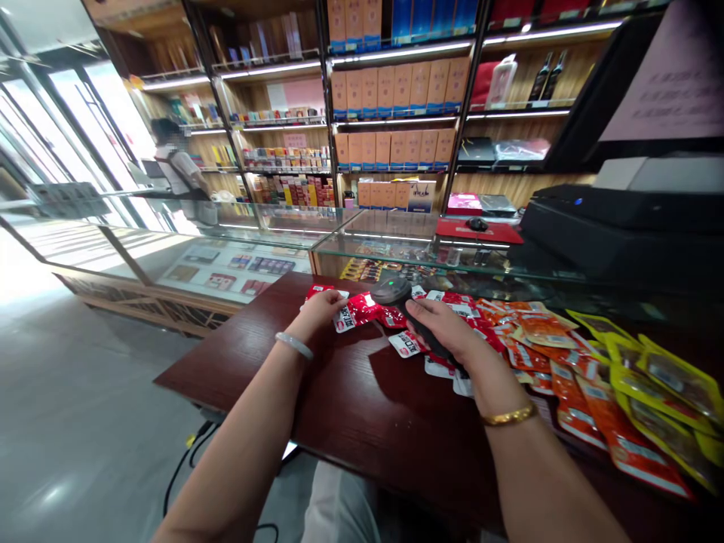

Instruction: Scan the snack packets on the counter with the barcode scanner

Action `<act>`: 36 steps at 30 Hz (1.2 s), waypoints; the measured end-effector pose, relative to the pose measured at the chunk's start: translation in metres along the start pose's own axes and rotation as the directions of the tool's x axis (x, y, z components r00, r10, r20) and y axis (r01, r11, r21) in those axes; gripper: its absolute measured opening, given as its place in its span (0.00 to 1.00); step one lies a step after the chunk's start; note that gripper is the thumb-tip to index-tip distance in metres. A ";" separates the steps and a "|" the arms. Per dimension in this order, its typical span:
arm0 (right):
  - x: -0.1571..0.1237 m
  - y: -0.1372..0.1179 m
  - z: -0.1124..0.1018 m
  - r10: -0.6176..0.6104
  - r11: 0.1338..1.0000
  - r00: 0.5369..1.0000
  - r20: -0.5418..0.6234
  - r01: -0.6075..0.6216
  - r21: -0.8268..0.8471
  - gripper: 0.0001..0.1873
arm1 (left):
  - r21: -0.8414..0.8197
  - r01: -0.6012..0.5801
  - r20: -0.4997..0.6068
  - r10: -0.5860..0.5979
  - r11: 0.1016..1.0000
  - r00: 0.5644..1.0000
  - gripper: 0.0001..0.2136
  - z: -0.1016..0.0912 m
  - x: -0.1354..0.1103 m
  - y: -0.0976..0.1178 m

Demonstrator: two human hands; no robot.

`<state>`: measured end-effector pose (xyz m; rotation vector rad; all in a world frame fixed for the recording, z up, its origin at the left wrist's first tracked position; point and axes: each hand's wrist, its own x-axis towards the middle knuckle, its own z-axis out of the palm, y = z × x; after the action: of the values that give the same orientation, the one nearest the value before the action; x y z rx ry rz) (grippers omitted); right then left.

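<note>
My right hand (438, 324) is wrapped round the dark handle of a barcode scanner (390, 291), whose head points left and shows a small green light. To the left, my left hand (320, 313) is closed with fingertips pinched at the edge of a red and white snack packet (362, 308). The scanner head hangs close beside that packet. Under and around my right hand lie more red and white packets (404, 344), partly hidden by it. They rest on a dark brown wooden table (351, 400).
Orange snack packets (543, 332) and yellow-edged packets (667, 385) are heaped on the right. A glass display counter (254, 256) stands behind the table. Black till equipment (611, 234) is at right, near a mouse (477, 224). Another person (181, 170) stands at far left. Cables (189, 445) lie on the floor.
</note>
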<state>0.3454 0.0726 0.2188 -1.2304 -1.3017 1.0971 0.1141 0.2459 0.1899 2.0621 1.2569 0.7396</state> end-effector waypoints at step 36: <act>0.003 0.002 -0.007 0.038 0.993 0.996 -0.077 -0.046 -0.105 0.25 | 0.332 -0.069 -0.064 0.096 0.941 0.993 0.14 0.045 0.002 0.029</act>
<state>0.3530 0.0759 0.2182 -1.3706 -1.2960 1.0119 0.1640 0.2280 0.1816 2.3871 1.4253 0.6908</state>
